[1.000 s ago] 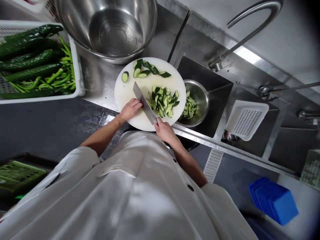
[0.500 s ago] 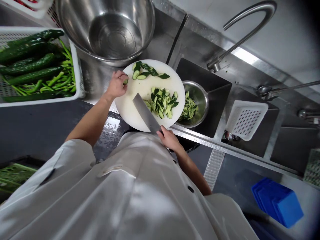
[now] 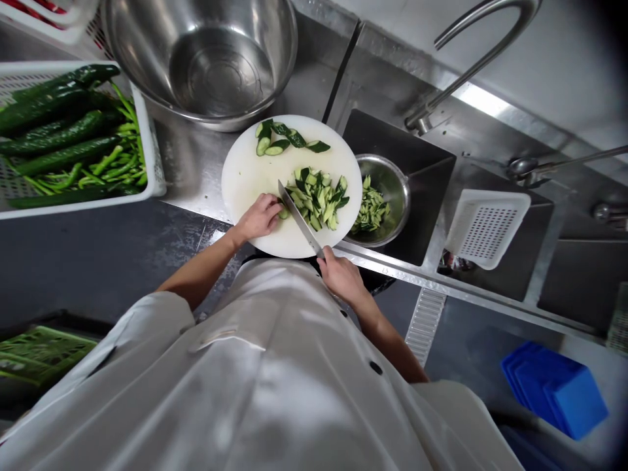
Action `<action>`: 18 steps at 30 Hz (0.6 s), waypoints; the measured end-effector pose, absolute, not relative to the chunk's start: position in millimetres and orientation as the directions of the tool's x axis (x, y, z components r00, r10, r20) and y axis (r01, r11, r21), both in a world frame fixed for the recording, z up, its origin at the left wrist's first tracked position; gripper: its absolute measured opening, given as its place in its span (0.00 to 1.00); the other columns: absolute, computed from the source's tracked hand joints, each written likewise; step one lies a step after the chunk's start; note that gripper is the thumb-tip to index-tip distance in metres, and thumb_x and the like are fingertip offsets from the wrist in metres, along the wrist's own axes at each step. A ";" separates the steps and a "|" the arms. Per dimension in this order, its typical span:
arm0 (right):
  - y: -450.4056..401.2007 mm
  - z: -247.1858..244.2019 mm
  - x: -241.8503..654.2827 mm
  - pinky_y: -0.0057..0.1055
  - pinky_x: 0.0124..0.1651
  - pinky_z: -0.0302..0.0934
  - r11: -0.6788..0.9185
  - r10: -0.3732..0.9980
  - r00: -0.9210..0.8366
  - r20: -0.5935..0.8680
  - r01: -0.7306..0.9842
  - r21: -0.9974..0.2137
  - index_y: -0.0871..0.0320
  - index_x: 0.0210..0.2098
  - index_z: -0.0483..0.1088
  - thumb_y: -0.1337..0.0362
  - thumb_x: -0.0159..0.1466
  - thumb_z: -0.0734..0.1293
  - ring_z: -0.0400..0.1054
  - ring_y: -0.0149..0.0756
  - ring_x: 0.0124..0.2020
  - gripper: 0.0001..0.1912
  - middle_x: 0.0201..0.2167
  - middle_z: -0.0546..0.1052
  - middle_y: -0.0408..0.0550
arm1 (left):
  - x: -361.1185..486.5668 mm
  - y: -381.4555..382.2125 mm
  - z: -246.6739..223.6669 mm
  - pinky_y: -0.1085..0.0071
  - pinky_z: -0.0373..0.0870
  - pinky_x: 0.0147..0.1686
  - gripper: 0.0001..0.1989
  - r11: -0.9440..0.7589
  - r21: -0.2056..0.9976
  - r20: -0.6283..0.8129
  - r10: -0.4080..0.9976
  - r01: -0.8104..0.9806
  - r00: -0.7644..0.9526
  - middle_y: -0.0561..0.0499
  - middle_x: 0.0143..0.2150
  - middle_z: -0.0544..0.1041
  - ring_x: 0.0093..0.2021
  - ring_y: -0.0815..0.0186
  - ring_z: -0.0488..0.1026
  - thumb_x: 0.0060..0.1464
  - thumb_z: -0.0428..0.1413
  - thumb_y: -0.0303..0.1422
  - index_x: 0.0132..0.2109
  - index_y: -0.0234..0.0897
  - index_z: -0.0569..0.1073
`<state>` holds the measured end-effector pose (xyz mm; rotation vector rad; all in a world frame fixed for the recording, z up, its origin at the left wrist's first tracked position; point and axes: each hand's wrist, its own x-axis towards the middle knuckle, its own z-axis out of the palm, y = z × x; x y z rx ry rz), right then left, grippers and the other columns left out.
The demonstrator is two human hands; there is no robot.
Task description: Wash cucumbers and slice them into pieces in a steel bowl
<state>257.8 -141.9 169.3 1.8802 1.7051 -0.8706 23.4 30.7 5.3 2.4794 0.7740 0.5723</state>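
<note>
My right hand [image 3: 339, 275] is closed round the handle of a cleaver [image 3: 301, 219], its blade standing edge-down over the round white cutting board [image 3: 240, 171]. With bent fingers, my left hand [image 3: 262, 216] presses a cucumber piece [image 3: 283, 212] onto the board, just left of the blade; the fingers hide most of it. Right of the blade lies a heap of cut cucumber slices [image 3: 321, 196]. Several thicker cucumber chunks [image 3: 277, 147] rest along the board's far edge.
A steel bowl [image 3: 400, 219] of cut cucumber stands in the sink [image 3: 432, 190] at right. Behind the board is a large steel basin [image 3: 220, 118]. A white basket [image 3: 156, 167] with cucumbers and green peppers sits at left. A tap [image 3: 456, 78] arches over the sink.
My left hand has come from the board's left edge toward me and rightward, bringing the cucumber piece beside the blade. The cleaver has turned from lying slanted to upright on its edge.
</note>
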 end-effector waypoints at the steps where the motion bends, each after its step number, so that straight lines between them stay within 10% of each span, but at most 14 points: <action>1: -142.7 173.3 257.9 0.38 0.46 0.65 -0.120 0.700 0.034 -0.713 0.990 -0.071 0.59 0.66 0.59 0.56 0.79 0.51 0.78 0.52 0.45 0.22 0.44 0.82 0.61 | 23.6 32.6 4.7 0.50 0.72 0.52 0.11 -0.737 0.534 0.239 0.602 0.415 0.762 0.39 0.50 0.71 0.52 0.50 0.69 0.62 0.54 0.28 0.51 0.37 0.74; 18: -125.4 177.2 245.1 0.36 0.44 0.64 -0.140 0.703 -0.010 -0.711 0.978 -0.153 0.58 0.64 0.60 0.57 0.79 0.52 0.78 0.52 0.46 0.19 0.45 0.81 0.59 | 19.3 36.8 2.4 0.53 0.73 0.50 0.10 -0.800 0.450 0.265 0.543 0.396 0.797 0.40 0.47 0.73 0.48 0.53 0.69 0.66 0.49 0.26 0.49 0.36 0.74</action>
